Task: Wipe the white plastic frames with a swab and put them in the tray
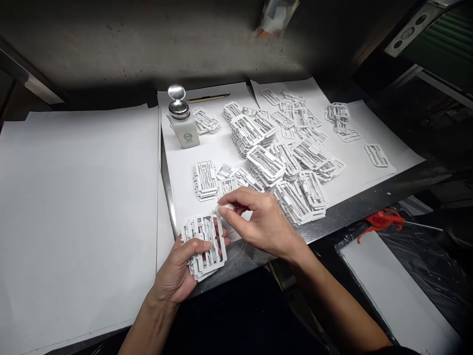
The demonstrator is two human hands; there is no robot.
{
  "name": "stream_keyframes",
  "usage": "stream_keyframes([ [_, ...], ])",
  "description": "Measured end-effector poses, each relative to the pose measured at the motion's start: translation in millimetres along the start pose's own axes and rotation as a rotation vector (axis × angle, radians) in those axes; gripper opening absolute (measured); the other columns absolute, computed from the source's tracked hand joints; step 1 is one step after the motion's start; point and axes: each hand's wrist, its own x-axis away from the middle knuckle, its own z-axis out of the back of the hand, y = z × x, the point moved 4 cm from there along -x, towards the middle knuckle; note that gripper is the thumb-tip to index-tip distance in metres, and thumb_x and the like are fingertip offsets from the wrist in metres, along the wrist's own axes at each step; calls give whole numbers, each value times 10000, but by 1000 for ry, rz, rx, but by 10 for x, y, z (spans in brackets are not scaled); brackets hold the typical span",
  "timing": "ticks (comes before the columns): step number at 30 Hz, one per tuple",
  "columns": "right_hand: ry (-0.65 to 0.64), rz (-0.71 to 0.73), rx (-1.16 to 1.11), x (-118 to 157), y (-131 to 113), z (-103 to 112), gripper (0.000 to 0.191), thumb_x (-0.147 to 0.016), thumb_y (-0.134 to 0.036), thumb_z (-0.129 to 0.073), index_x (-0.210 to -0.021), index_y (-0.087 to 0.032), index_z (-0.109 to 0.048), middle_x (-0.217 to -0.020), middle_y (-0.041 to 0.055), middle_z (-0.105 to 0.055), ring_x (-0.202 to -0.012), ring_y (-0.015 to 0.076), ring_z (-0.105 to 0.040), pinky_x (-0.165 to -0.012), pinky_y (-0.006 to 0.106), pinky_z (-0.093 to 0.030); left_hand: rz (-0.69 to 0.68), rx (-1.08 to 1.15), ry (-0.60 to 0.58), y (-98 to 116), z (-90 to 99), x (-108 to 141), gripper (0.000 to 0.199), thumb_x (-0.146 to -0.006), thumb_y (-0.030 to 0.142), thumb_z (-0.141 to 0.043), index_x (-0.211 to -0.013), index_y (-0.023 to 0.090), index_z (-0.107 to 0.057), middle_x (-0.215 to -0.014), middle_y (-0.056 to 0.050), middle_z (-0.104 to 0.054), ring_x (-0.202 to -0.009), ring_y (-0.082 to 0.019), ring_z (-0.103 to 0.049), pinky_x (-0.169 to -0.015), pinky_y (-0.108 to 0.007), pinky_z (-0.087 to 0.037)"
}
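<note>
My left hand [185, 261] grips a small stack of white cut-out plastic frames [207, 264], its thumb pressed across the top one. At the stack's upper right corner, my right hand [258, 217] pinches a small white wad [223, 206], which looks like cotton or cloth. The wad is close to the top frame; whether it touches cannot be told. Just beyond my hands stands a short pile of similar frames [206, 177]. Larger heaps of frames [266, 162] spread over the white paper to the right. Part of the paper beneath is hidden by my right hand.
A dispenser bottle [186, 130] with its metal lid raised stands at the back, near a thin craft knife [209, 98]. White paper sheets [81, 207] cover the metal bench [340, 217]. A red-handled tool [384, 218] lies on black plastic at the lower right.
</note>
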Motion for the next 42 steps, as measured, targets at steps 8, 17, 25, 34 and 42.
stream_keyframes([
  [8,-73,-77,-30,54,30,0,116,-830,-111,-551,-838,-146,-661,-792,6,-654,-647,101,-584,-612,220,-455,13,-7,5,1,7,19,546,-680,72,-634,-1217,128,-553,-923,-100,-713,-843,-267,-675,-753,-346,-552],
  [17,-109,-113,-46,74,50,-4,121,-830,-127,-551,-827,-152,-669,-785,11,-662,-635,106,-580,-587,221,-453,9,-16,35,16,5,29,578,-668,50,-627,-1232,135,-536,-958,-110,-706,-859,-281,-673,-750,-364,-558],
  [25,-5,-55,-29,36,26,25,119,-851,-143,-541,-874,-148,-658,-819,21,-657,-685,115,-582,-654,234,-453,19,0,-6,21,-1,16,573,-674,48,-620,-1235,134,-538,-966,-109,-707,-890,-286,-665,-768,-368,-553],
  [34,-34,-2,41,41,-3,57,122,-856,-133,-529,-883,-147,-647,-839,32,-636,-703,126,-568,-657,242,-444,27,-27,13,19,-22,11,550,-667,53,-625,-1208,130,-565,-949,-107,-712,-836,-272,-678,-745,-351,-560],
  [42,-82,-72,100,101,80,107,107,-832,-126,-549,-851,-158,-650,-803,11,-634,-658,116,-553,-607,237,-429,61,5,89,31,13,-2,533,-639,41,-629,-1166,108,-582,-870,-109,-721,-798,-271,-685,-658,-311,-570],
])
